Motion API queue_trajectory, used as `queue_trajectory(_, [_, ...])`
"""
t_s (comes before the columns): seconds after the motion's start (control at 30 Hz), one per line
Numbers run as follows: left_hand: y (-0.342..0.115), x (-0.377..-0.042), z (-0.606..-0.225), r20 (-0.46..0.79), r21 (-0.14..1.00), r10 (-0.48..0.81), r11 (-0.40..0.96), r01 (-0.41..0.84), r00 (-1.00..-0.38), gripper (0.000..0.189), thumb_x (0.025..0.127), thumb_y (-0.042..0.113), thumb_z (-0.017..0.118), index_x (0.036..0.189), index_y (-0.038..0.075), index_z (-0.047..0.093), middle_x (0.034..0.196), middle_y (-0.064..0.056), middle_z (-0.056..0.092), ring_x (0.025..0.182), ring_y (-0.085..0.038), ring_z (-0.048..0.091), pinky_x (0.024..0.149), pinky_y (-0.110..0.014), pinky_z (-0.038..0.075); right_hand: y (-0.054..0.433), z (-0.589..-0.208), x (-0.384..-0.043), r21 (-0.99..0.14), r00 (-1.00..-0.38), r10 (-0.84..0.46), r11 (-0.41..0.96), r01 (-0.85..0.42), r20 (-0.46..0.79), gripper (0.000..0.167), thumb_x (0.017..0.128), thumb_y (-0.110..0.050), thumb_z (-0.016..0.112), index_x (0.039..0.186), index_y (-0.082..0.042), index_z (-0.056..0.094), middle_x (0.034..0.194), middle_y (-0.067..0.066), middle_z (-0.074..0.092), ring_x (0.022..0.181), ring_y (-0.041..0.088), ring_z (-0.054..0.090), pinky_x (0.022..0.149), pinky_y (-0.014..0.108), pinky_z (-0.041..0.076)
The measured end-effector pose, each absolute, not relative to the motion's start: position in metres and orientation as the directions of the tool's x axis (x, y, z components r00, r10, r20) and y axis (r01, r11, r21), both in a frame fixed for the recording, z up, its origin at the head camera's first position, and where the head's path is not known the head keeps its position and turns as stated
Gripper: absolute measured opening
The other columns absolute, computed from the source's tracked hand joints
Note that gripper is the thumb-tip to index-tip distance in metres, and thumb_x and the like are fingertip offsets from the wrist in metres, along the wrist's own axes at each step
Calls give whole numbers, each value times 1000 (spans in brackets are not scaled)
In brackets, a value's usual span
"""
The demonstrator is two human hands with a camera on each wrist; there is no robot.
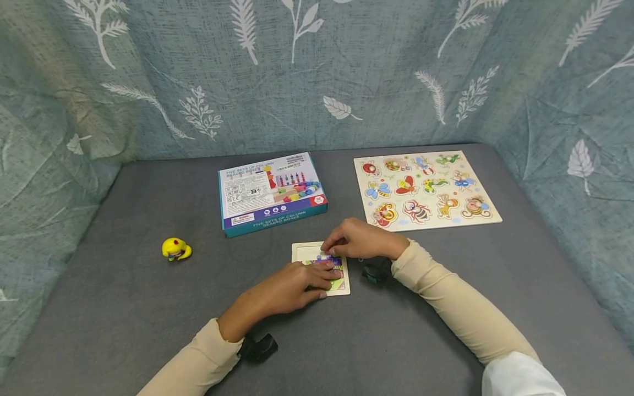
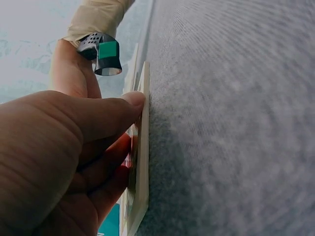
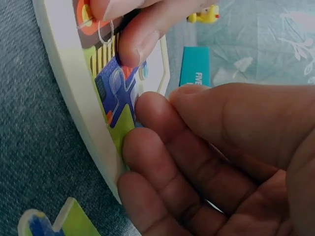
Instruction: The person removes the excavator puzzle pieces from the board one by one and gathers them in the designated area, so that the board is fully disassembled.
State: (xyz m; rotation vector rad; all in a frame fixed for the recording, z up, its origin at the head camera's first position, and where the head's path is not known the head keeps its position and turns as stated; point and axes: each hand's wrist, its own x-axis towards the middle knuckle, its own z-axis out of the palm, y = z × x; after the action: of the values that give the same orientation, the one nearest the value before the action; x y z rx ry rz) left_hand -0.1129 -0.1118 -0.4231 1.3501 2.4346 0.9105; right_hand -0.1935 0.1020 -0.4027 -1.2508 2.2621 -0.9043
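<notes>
A small jigsaw puzzle in a pale wooden tray lies on the table, its far part bare and its near part filled with colourful pieces. My left hand rests on it from the left, fingers spread over the pieces and thumb at the tray's near edge. From the right, my right hand reaches over the far right part. Its thumb and index fingertip pinch a puzzle piece, mostly hidden by the fingers. The other fingertips lie along the tray's right side. A loose puzzle piece lies beside the tray.
Behind the tray stands a flat beaded-toy box. A wooden insect puzzle board lies at the back right. A small yellow toy sits to the left. A leaf-patterned curtain hangs along the table's back edge.
</notes>
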Motion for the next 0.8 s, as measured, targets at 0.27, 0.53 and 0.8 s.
queue_trajectory(0.27, [-112, -112, -423, 107, 597, 824, 394, 699, -556, 36, 92, 8, 68, 127, 1, 64, 130, -3, 61, 130, -19, 47, 104, -38, 40, 100, -403, -192, -662, -517, -855, 413, -625, -46, 19, 93, -3, 63, 108, -1, 74, 100, 1, 72, 90, 8, 61, 81, 25, 50])
queue_trajectory(0.53, [-112, -113, -423, 96, 606, 826, 395, 691, -556, 37, 92, 8, 67, 128, 2, 63, 131, -3, 60, 131, -19, 46, 105, -38, 39, 100, -399, -189, -617, -525, -850, 441, -652, -54, 19, 94, -6, 63, 108, -4, 74, 99, -2, 72, 85, 10, 53, 77, 28, 45])
queue_trajectory(0.8, [-112, -113, -423, 90, 613, 825, 395, 684, -558, 37, 93, 7, 66, 129, 1, 62, 132, -4, 60, 131, -20, 46, 106, -38, 39, 98, -399, -189, -641, -558, -829, 455, -618, -51, 21, 96, -5, 61, 113, 0, 71, 105, 5, 71, 89, 9, 61, 80, 26, 50])
